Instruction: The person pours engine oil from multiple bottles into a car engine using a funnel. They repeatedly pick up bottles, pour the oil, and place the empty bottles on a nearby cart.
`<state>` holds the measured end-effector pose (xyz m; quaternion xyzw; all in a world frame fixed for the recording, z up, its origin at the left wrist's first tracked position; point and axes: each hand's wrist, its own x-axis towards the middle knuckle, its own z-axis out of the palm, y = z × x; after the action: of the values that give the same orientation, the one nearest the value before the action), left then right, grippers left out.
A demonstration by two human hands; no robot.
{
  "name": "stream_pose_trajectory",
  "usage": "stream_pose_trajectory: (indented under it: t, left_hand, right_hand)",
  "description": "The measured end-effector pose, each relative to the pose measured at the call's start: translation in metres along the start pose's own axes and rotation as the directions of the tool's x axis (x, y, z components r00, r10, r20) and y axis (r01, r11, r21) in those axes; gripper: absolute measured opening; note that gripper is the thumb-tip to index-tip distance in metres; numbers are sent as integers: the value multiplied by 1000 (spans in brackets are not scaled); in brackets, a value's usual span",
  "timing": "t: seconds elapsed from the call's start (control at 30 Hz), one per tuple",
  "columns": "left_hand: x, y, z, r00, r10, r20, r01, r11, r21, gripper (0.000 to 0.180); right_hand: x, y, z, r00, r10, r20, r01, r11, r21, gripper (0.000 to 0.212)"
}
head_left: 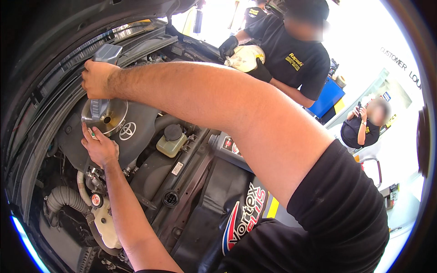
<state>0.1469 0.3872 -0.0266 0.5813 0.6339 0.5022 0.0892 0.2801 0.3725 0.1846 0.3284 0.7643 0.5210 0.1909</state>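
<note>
My right arm reaches across the view, and my right hand (99, 78) is wrapped round a grey plastic bottle (107, 53). The bottle is upended, its lower part (97, 109) pointing down into a shiny metal funnel (119, 113). Whether liquid is flowing, I cannot make out. The funnel stands over the dark engine cover (143, 122), its spout hidden beneath the bowl. My left hand (101, 149) grips the funnel's near rim, with one finger up along its side. A small green and white item shows at the fingers.
Nearby are a capped fluid reservoir (171, 142), a round black cap (170, 198) and a ribbed hose (66, 199). Another grey bottle (223, 146) stands beside a black fender cover (200, 195). Across the car, a gloved co-worker (291, 59) holds a whitish jug (246, 58). Another person (362, 129) stands farther right.
</note>
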Motion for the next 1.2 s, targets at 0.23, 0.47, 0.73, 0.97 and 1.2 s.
stream_pose_trajectory:
  t: [0.23, 0.47, 0.73, 0.97, 1.2]
  left_hand:
    - [-2, -7, -3, 1000, 3, -7, -3, 1000, -25, 53]
    - [0, -5, -4, 1000, 10, -6, -10, 1000, -3, 53]
    - [0, -1, 0, 1000, 14, -19, -14, 1000, 22, 52]
    - [-2, 9, 1, 1000, 4, 6, -4, 1000, 17, 53]
    - [1, 4, -10, 998, -23, 52, 23, 1000, 4, 48]
  right_hand:
    - [-1, -8, 8, 986, 154, 61, -163, 967, 196, 24]
    - [-2, -10, 2, 992, 114, 60, -126, 960, 249, 24]
    - [3, -5, -15, 992, 45, 118, -70, 974, 218, 18]
    - [-7, 6, -2, 998, 51, -48, -45, 991, 125, 19]
    - [5, 16, -17, 999, 41, -10, -39, 983, 178, 18]
